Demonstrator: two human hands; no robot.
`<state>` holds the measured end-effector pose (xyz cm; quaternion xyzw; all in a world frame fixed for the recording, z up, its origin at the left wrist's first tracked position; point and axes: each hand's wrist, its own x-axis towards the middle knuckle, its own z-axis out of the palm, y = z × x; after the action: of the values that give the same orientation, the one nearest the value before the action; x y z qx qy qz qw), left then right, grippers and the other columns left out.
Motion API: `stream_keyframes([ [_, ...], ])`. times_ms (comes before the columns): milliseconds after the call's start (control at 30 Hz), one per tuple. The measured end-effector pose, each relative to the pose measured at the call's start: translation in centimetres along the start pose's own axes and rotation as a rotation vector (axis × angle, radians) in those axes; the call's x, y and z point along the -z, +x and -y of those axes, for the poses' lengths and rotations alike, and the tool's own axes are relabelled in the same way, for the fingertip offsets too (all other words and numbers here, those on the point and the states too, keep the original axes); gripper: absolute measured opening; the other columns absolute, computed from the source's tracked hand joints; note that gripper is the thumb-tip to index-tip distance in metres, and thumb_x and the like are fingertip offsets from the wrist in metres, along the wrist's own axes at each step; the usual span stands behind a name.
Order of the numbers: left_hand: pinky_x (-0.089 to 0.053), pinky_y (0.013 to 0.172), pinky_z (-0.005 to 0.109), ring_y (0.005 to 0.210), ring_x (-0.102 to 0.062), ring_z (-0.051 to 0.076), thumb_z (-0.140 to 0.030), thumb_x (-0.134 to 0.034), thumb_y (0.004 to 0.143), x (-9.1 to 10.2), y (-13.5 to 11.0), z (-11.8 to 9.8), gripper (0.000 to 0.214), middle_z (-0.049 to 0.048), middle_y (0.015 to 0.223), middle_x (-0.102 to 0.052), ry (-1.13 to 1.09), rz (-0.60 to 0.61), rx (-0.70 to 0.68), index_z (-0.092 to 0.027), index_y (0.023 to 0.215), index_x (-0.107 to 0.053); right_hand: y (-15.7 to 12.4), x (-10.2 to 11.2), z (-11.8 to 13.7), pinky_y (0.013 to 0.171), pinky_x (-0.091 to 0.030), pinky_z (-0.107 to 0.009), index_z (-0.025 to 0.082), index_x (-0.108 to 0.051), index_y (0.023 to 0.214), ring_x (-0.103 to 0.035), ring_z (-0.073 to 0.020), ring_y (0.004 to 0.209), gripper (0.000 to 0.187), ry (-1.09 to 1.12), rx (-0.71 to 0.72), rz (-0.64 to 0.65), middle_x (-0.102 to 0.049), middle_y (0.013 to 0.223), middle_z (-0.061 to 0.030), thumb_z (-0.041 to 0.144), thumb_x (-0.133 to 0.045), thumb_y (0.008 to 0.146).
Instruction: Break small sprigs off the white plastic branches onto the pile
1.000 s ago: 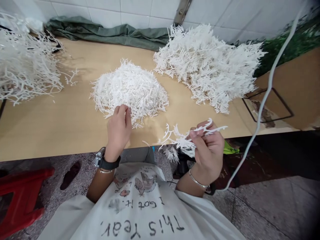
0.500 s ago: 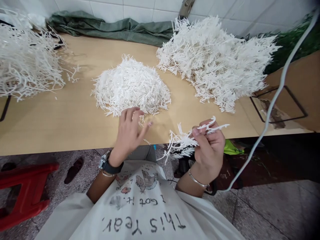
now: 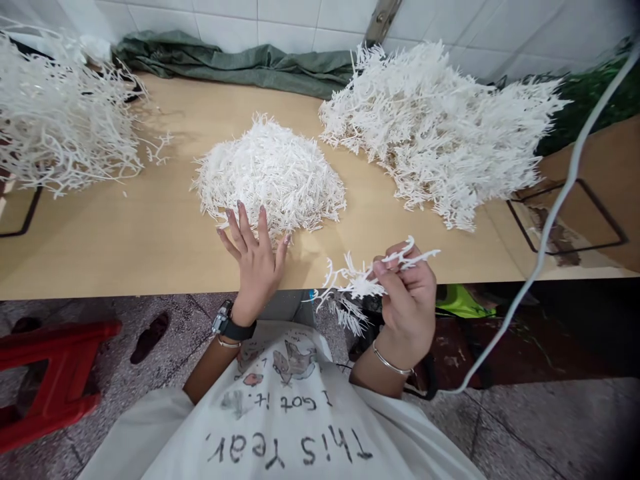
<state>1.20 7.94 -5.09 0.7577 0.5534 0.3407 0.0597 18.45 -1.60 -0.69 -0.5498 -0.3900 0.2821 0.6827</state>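
My right hand [image 3: 407, 293] pinches a white plastic branch [image 3: 363, 283] with thin forked twigs and needle-like tufts. The branch hangs over the table's front edge, its tufts pointing left. Fingers spread, my left hand [image 3: 257, 260] lies at the near edge of a mound of small white plastic sprigs [image 3: 273, 177]. Its fingertips overlap the front of that mound, and nothing is held in it. To the back right rises a larger heap of white tufted branches [image 3: 440, 133]. A tangle of bare white stems [image 3: 60, 120] stands at the left.
A rolled green cloth [image 3: 235, 67] lies along the tiled wall at the back of the table [image 3: 125, 260]. A pale cable [image 3: 540, 247] crosses the right side. One black wire frame [image 3: 620, 230] rests by cardboard at right. A red stool [image 3: 55, 373] stands on the floor at left.
My left hand has turned and spread its fingers flat against the front of the sprig mound. My right hand, with the branch, has shifted slightly left. The whole view has tilted a little.
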Motion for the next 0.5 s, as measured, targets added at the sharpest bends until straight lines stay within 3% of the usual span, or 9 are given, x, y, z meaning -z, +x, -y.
stream_keyframes([
  [100,-0.011,0.114,0.057,0.145,-0.008,0.03,-0.04,-0.035,0.095,1.3,-0.5,-0.3,0.047,0.0152,0.153,-0.023,-0.261,-0.007,-0.075,-0.017,0.135,-0.041,-0.3,-0.7,0.0,0.051,-0.038,-0.02,0.021,-0.052,0.074,-0.042,-0.0077,0.057,0.016,-0.008,-0.024,0.099,-0.047,0.071,0.0037,0.023,-0.068,0.076],
  [167,-0.031,0.108,0.048,0.133,-0.037,0.024,-0.038,-0.03,0.097,2.4,-0.7,-0.7,0.04,0.0147,0.136,-0.048,-0.557,0.108,-0.173,-0.018,0.127,-0.047,-0.5,-1.0,0.0,0.047,-0.034,-0.018,0.021,-0.051,0.075,-0.037,-0.0064,0.052,0.016,-0.004,-0.049,0.194,-0.046,0.067,0.0054,0.023,-0.067,0.078],
  [233,-0.044,0.092,0.038,0.105,-0.057,0.019,-0.039,-0.032,0.097,3.4,-0.9,-1.2,0.033,0.0103,0.108,-0.063,-0.78,0.284,-0.259,-0.019,0.113,-0.053,-0.7,-1.2,0.0,0.044,-0.029,-0.018,0.021,-0.051,0.076,-0.034,-0.006,0.049,0.015,-0.01,-0.067,0.281,-0.044,0.063,0.0065,0.021,-0.065,0.079],
  [300,-0.045,0.077,0.032,0.083,-0.057,0.016,-0.038,-0.04,0.095,4.1,-0.9,-1.5,0.025,0.0047,0.085,-0.063,-0.844,0.426,-0.312,-0.019,0.093,-0.057,-0.9,-1.3,0.1,0.043,-0.027,-0.018,0.02,-0.051,0.075,-0.032,-0.0062,0.048,0.015,-0.027,-0.071,0.328,-0.042,0.061,0.0069,0.02,-0.065,0.079],
  [367,-0.042,0.068,0.028,0.07,-0.052,0.014,-0.033,-0.044,0.094,4.4,-0.8,-1.6,0.025,0.0008,0.07,-0.057,-0.838,0.488,-0.357,-0.019,0.076,-0.054,-1.0,-1.4,0.3,0.042,-0.027,-0.018,0.02,-0.05,0.075,-0.031,-0.0064,0.048,0.015,-0.039,-0.065,0.34,-0.041,0.061,0.0068,0.021,-0.065,0.078],
  [433,-0.04,0.063,0.027,0.063,-0.048,0.013,-0.029,-0.043,0.094,4.5,-0.7,-1.5,0.028,-0.0008,0.063,-0.052,-0.843,0.447,-0.349,-0.019,0.069,-0.051,-1.1,-1.5,0.5,0.042,-0.026,-0.018,0.02,-0.05,0.075,-0.03,-0.0062,0.048,0.016,-0.043,-0.061,0.344,-0.042,0.063,0.0064,0.022,-0.065,0.079],
  [500,-0.039,0.062,0.028,0.062,-0.046,0.013,-0.028,-0.044,0.094,4.8,-0.5,-1.4,0.03,-0.0005,0.061,-0.051,-0.837,0.281,-0.27,-0.019,0.066,-0.049,-1.4,-1.9,0.8,0.042,-0.026,-0.018,0.02,-0.049,0.075,-0.03,-0.0058,0.048,0.016,-0.037,-0.069,0.327,-0.042,0.064,0.006,0.022,-0.064,0.079],
])
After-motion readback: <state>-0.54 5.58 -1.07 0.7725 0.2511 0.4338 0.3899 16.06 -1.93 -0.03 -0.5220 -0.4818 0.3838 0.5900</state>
